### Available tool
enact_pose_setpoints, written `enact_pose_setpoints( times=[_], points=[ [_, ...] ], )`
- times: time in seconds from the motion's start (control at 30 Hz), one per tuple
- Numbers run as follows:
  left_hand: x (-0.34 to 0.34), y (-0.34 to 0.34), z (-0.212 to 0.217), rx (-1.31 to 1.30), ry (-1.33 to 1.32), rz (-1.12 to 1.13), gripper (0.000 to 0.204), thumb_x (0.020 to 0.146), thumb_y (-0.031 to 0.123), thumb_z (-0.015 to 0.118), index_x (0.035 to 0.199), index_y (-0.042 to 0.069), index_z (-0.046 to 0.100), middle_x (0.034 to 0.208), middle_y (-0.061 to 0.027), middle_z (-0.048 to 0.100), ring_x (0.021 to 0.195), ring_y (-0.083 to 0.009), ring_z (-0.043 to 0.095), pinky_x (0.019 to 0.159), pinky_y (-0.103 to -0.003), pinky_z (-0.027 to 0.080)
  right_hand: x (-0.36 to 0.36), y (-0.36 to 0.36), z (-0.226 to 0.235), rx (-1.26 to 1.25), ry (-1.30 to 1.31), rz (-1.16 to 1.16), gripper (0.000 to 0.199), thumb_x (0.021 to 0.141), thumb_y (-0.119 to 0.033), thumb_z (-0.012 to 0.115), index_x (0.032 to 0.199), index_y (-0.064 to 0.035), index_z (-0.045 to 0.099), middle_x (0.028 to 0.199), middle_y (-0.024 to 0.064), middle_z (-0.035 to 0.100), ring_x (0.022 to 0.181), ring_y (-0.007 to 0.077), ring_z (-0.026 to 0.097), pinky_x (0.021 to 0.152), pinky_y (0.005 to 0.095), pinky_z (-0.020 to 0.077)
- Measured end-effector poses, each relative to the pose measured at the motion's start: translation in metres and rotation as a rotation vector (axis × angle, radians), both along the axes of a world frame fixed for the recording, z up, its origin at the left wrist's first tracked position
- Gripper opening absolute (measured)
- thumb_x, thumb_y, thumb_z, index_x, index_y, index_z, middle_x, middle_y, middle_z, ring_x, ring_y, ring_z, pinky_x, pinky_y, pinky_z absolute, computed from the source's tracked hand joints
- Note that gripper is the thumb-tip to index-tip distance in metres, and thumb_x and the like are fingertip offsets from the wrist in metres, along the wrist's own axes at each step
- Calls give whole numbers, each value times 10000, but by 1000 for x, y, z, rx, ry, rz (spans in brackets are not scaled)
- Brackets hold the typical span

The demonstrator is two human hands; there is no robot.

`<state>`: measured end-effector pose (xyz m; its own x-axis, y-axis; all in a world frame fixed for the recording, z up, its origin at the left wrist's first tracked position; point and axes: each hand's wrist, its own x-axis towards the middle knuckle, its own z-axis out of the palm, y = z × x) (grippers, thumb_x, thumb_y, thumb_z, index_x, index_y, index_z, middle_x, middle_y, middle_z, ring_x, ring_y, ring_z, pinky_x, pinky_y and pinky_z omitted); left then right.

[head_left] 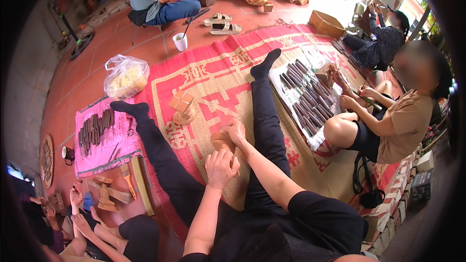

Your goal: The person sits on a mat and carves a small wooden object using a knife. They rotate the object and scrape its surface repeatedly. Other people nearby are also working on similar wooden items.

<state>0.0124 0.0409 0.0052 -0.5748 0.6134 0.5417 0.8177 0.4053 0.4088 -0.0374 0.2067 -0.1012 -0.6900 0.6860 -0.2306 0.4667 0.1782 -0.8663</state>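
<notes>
I sit with both legs stretched out on a red and tan woven mat (218, 87). Between my legs is a smooth light-brown wooden piece (222, 140), partly covered by my hands. My right hand (236, 132) lies over its far right side with the fingers curled round it. Closer to me, my left hand (221, 168) is closed in a fist against the near end; whatever it grips is hidden. Left of the hands, a small wooden block (181, 101) rests on a rounded wooden piece (184, 117).
Rows of dark-handled carving tools (308, 99) lie on white cloth at right, beside a seated person (403, 121). More tools (96, 128) lie on a pink cloth (121, 153) at left, near a plastic bag (126, 77) and a brush (128, 180). Another person's hands (82, 223) are at lower left.
</notes>
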Motion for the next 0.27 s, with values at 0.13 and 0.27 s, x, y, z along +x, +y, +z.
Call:
enact_pose_setpoints(
  times=[0.13, 0.27],
  points=[
    [-2, 0, -3, 1, -3, 11, 143, 736, 193, 643, 705, 112, 529, 696, -42, 506, 658, -237, 528, 615, -376, 394, 8, -12, 8, 37, 100, 384, 270, 689, -269, 774, 792, -69, 625, 794, 136, 674, 810, 287, 651, 721, 397, 483],
    [-5, 8, 1, 6, -8, -37, 201, 739, 219, 664, 686, 120, 497, 690, -47, 497, 658, -236, 530, 627, -389, 406, 7, -14, 22, 186, -15, 298, 286, 688, -286, 779, 803, -69, 632, 830, 152, 682, 844, 281, 658, 742, 421, 478]
  ],
)
